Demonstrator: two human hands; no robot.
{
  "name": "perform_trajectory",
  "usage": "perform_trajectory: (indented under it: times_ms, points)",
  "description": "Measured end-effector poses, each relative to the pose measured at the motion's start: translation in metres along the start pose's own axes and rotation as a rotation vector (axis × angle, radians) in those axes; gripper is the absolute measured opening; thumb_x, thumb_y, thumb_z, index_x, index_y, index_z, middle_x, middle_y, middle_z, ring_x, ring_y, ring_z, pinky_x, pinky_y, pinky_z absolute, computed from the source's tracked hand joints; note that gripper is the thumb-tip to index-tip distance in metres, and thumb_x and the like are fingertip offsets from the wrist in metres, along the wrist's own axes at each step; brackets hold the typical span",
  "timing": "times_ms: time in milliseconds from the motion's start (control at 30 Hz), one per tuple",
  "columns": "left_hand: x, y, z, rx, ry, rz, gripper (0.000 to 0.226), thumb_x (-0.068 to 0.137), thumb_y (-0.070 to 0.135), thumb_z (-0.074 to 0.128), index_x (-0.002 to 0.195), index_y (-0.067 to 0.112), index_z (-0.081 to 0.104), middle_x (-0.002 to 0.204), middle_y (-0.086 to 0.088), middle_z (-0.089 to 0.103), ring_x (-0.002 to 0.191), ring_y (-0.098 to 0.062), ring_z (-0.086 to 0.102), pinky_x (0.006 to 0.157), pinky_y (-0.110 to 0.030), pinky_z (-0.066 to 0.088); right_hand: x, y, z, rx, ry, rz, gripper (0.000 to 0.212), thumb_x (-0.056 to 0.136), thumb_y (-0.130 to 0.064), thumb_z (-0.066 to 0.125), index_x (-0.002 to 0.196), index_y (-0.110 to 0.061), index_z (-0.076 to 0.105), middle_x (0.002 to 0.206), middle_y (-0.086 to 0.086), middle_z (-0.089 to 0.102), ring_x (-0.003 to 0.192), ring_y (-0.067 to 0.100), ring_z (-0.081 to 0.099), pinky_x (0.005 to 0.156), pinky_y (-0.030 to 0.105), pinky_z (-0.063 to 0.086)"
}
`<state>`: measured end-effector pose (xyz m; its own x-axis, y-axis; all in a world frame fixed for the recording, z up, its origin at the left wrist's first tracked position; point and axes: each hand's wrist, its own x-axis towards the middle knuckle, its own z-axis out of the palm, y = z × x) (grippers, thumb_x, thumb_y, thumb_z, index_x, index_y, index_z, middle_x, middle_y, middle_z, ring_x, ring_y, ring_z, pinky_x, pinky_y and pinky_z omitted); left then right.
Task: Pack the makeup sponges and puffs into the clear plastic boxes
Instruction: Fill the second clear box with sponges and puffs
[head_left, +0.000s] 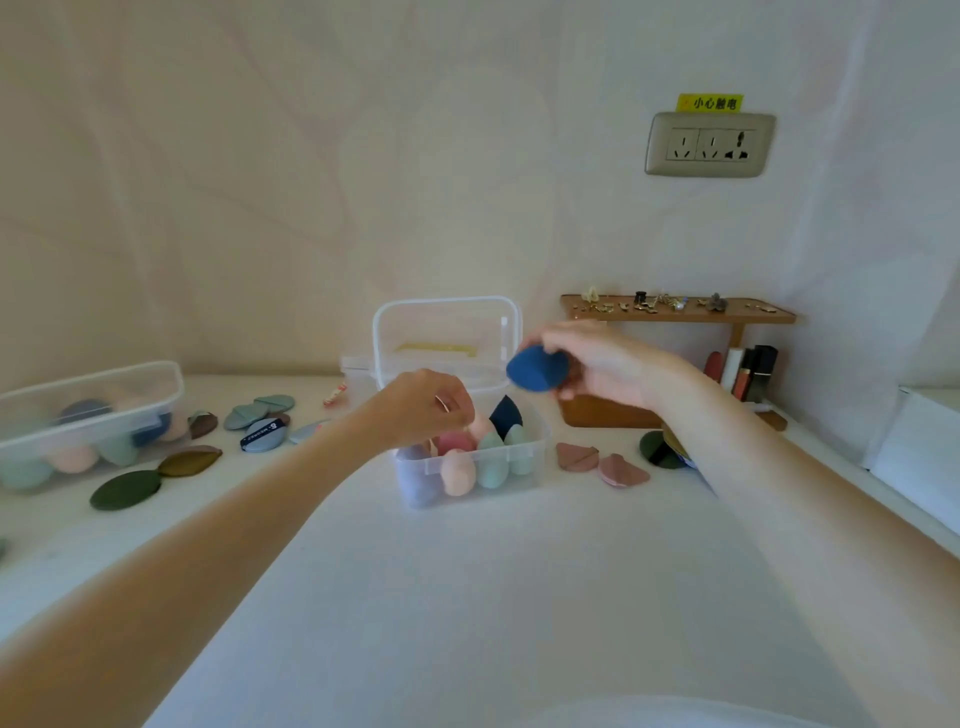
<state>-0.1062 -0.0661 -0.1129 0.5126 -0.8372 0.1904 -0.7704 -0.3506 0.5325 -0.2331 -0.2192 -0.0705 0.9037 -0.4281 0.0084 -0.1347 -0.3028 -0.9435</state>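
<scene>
A clear plastic box (537, 447) with its lid raised stands mid-table and holds several egg-shaped sponges in pink, mint, lilac and navy. My right hand (597, 364) grips a blue sponge (535, 370) above the box's right side. My left hand (431, 405) hovers over the box's left side with fingers curled toward a pale pink sponge (480, 428); whether it holds it is hidden. A second clear box (130, 384) at the far left holds more sponges.
Flat puffs lie loose on the white table: green and brown ones (124, 488) at left, grey-blue ones (260, 415) behind, pink ones (597, 462) right of the box. A wooden shelf (675, 312) with small trinkets stands at back right, lipsticks beneath it. A wall socket (709, 145) is above.
</scene>
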Motion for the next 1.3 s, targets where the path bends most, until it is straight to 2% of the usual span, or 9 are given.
perform_trajectory:
  times_ms: [67,200,367,500,700,833,933,1067,1300]
  points:
    - [-0.004,-0.003,-0.001,0.041,-0.064,-0.008,0.015,0.088,0.015,0.057,0.096,0.013,0.070,0.101,0.000,0.069,0.092,-0.014,0.061,0.070,-0.013,0.043,0.007,0.000,0.016,-0.061,-0.173,0.091,0.019,0.091,-0.009,0.037,0.089,-0.009,0.056,0.094,0.010,0.052,0.075,0.019,0.047,0.056,0.023,0.038]
    - [-0.009,-0.008,-0.007,0.053,-0.227,-0.041,0.020,0.087,0.030,0.063,0.103,0.020,0.070,0.102,0.009,0.069,0.098,-0.009,0.064,0.073,-0.007,0.046,0.018,0.008,0.036,-0.150,-0.169,0.196,0.013,0.086,-0.005,0.036,0.084,-0.009,0.048,0.090,0.009,0.046,0.071,0.017,0.043,0.055,0.022,0.035]
    - [-0.006,-0.014,-0.014,-0.005,-0.397,-0.052,0.025,0.089,0.031,0.060,0.112,0.027,0.068,0.118,0.006,0.066,0.113,-0.013,0.061,0.102,-0.029,0.045,0.022,0.007,0.045,-0.152,-0.185,0.291,0.010,0.084,-0.009,0.039,0.085,-0.009,0.048,0.088,0.009,0.053,0.075,0.018,0.047,0.064,0.025,0.040]
    - [-0.004,-0.017,-0.017,0.016,-0.472,-0.074,0.039,0.072,0.049,0.057,0.104,0.030,0.070,0.115,-0.012,0.065,0.113,-0.022,0.059,0.108,-0.040,0.039,0.024,0.011,0.054,-0.023,-0.250,0.348,0.017,0.088,-0.013,0.040,0.072,-0.012,0.042,0.073,0.006,0.052,0.063,0.017,0.053,0.064,0.024,0.039]
    - [0.004,-0.010,-0.017,0.140,-0.490,-0.012,0.023,0.090,0.023,0.054,0.109,0.022,0.066,0.105,0.010,0.062,0.098,-0.009,0.055,0.088,-0.023,0.041,0.033,0.018,0.050,0.041,-0.221,0.396,0.016,0.093,-0.019,0.042,0.078,-0.013,0.042,0.073,0.004,0.051,0.066,0.015,0.052,0.061,0.022,0.041]
    - [0.009,-0.014,-0.015,0.164,-0.457,0.024,0.016,0.085,0.018,0.061,0.101,0.015,0.063,0.096,0.006,0.062,0.086,-0.014,0.056,0.080,-0.023,0.043,0.035,0.021,0.048,-0.015,-0.330,0.372,0.013,0.091,-0.006,0.038,0.099,-0.005,0.048,0.091,0.007,0.051,0.081,0.016,0.052,0.080,0.025,0.046]
    - [0.011,-0.019,-0.010,0.175,-0.416,0.038,0.015,0.083,0.017,0.062,0.098,0.015,0.059,0.094,0.000,0.060,0.075,-0.015,0.053,0.064,-0.021,0.040,0.034,0.022,0.047,-0.027,-0.357,0.309,0.014,0.093,0.000,0.040,0.096,-0.005,0.053,0.098,0.008,0.056,0.091,0.018,0.054,0.092,0.029,0.046]
    - [0.013,-0.021,-0.004,0.181,-0.274,0.010,0.012,0.084,0.022,0.062,0.094,0.018,0.056,0.106,-0.002,0.061,0.094,-0.022,0.058,0.069,-0.025,0.045,0.033,0.024,0.048,0.005,-0.377,0.313,0.014,0.093,-0.002,0.046,0.098,-0.001,0.059,0.100,0.013,0.062,0.094,0.023,0.060,0.085,0.033,0.055]
    - [0.016,-0.019,0.006,0.170,-0.174,-0.034,0.024,0.088,0.020,0.056,0.110,0.012,0.058,0.116,-0.008,0.063,0.085,-0.019,0.057,0.058,-0.017,0.043,0.048,0.016,0.063,-0.342,-0.384,0.373,0.033,0.089,-0.010,0.063,0.119,0.002,0.058,0.104,0.012,0.065,0.089,0.021,0.065,0.086,0.033,0.053]
